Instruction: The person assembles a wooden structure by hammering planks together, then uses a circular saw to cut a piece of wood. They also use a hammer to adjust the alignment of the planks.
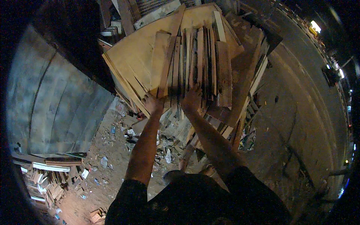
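Wood strips: a bundle of long, narrow wooden slats lies side by side on top of a stack of plywood sheets, running away from the person, near ends at the stack's front edge.
Left hand: the left hand sits at the near edge of the stack, just left of the bundle, fingers curled over the ends of a few slats and the sheet edge; it looks clenched on the wood, though the fingertips are hidden and how much it holds is unclear.
Right hand: the right hand lies on the near ends of the middle slats, fingers spread and pointing away along the wood, palm pressing down; it is open and flat, not closed around anything.
Arms: both bare forearms reach up from the lower edge, the dark short sleeves showing at the bottom.
Wider boards: a few broader planks lie at the right side of the bundle, one touching the slats.
Below the stack: loose offcuts and broken pieces lie heaped under and in front of the sheets.
Ground: dirt floor strewn with scraps and litter; the person's bare feet show between the arms.
Left side: a large grey curved panel stands beside the stack.
Far lower left: another small heap of cut wood.
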